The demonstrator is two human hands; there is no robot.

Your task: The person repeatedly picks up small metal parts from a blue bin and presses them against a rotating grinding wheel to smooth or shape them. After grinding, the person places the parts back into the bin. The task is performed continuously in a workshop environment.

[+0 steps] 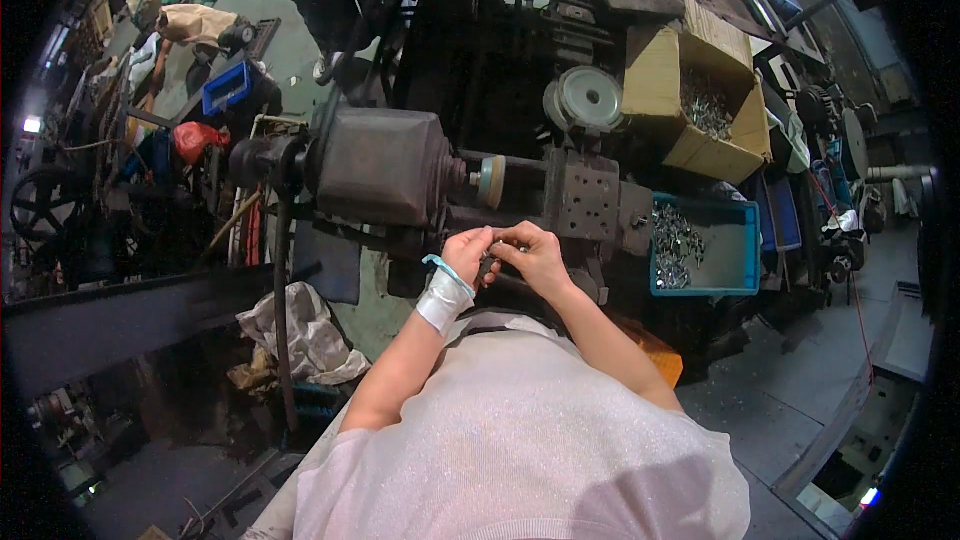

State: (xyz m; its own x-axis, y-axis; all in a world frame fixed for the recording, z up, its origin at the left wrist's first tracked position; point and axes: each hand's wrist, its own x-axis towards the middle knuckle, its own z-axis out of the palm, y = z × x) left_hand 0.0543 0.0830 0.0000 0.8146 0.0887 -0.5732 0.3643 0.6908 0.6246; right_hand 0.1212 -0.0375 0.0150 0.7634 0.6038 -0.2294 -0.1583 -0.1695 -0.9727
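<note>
My left hand [467, 257], with a white wrap and a pale blue band at its wrist, is closed around a small dark piece [487, 265] whose kind I cannot make out. Fingers bent, my right hand [533, 258] meets it in a pinch at the same spot; what lies between those fingertips is mostly hidden. Both hands are close to my body, in front of a machine with a dark boxy housing [382, 168]. Just beyond them a pale round wheel [491, 182] sits on the machine's spindle. To its right stands a dark metal block [588, 198] with several holes.
A blue-green bin [755, 250] with small shiny metal parts [678, 245] stands at the right. Behind it, an open cardboard box [650, 75] holds more metal pieces. A grey disc [590, 98] is mounted beyond the block. A crumpled whitish sack [305, 335] lies at lower left.
</note>
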